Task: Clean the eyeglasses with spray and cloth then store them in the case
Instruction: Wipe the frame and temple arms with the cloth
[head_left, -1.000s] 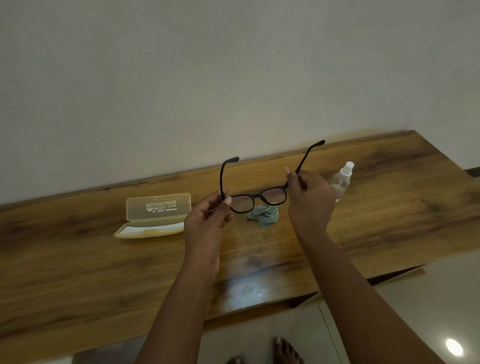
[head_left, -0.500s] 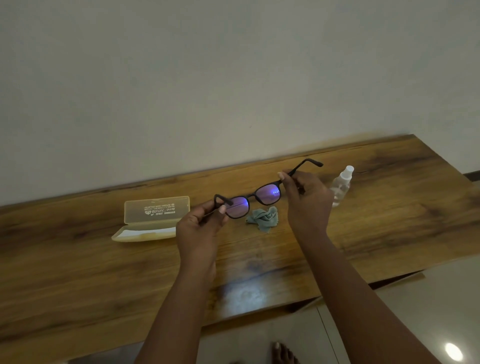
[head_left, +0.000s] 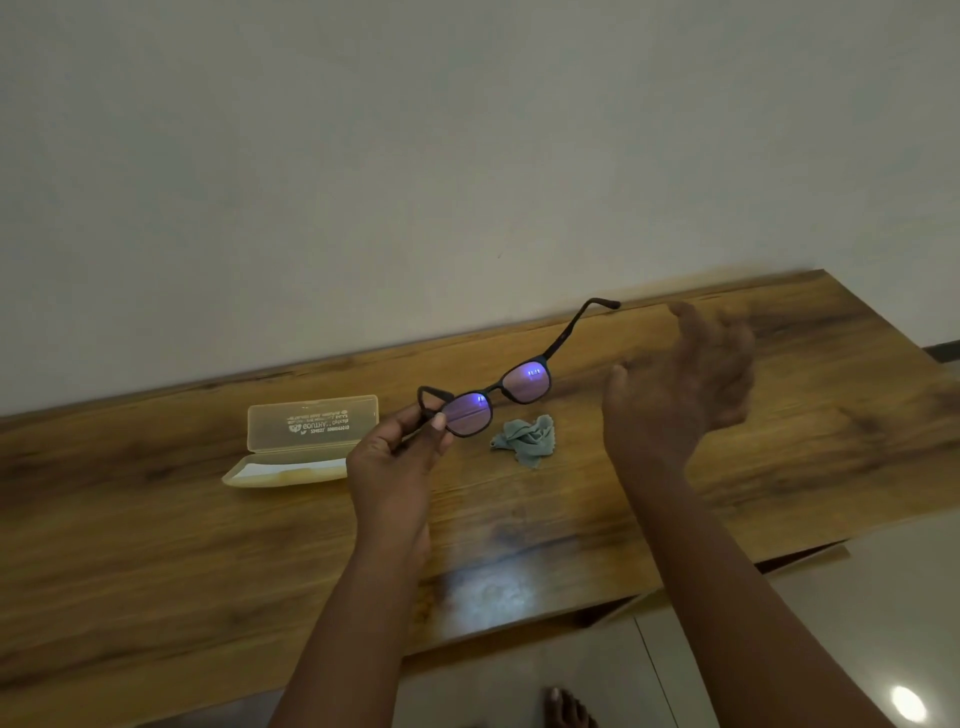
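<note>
Above the table (head_left: 156, 545), left hand (head_left: 395, 457) pinching eyeglasses (head_left: 493, 397), right hand (head_left: 675, 384) released, fingers spread

Only print in view: white lettering on inside of open lid of translucent yellowish case (head_left: 311, 431), on table just beside and left of left hand (head_left: 395, 462). Lettering seen reversed through lid. Largest line looks like brand word, roughly "GOUTHA…", with small emblem beside it; not surely legible. Smaller lines above and below, including digit strings, too small to read.
</note>
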